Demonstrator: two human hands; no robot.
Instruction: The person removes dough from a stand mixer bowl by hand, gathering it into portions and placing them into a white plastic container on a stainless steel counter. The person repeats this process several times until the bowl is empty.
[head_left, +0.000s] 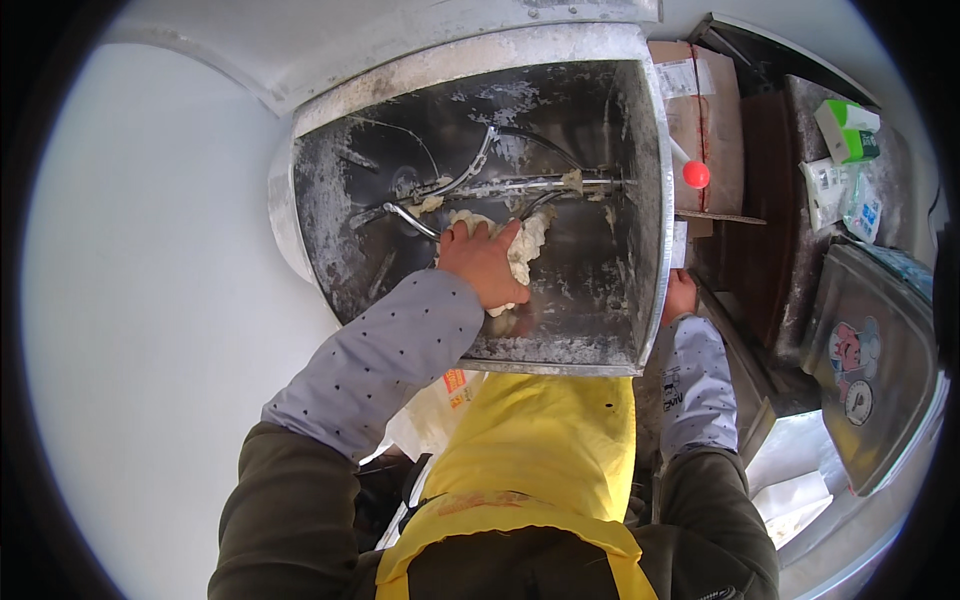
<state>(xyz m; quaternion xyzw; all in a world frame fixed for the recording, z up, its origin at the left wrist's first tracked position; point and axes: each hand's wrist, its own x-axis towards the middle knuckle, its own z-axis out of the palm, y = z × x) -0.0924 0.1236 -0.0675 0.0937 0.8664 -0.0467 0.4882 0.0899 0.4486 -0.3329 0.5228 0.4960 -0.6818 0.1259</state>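
In the head view, my left hand (484, 262) lies spread over a lump of pale dough (531, 244), fingers pressed against it, inside a metal dough mixer's bowl (570, 315). Curved metal mixing arms (480, 161) and a shaft (525, 184) with bits of dough stuck on cross the bowl just beyond the hand. Dried flour or dough residue coats the walls. My right hand (679, 295) is outside, against the bowl's right side, its fingers partly hidden by the edge; whether it holds anything cannot be seen.
Right of the mixer are a lever with a red ball knob (696, 175), a cardboard box (720, 127), a green and white packet (847, 131), small plastic packets (862, 206) and a clear plastic bin (874, 360). A white wall (165, 300) rises at the left.
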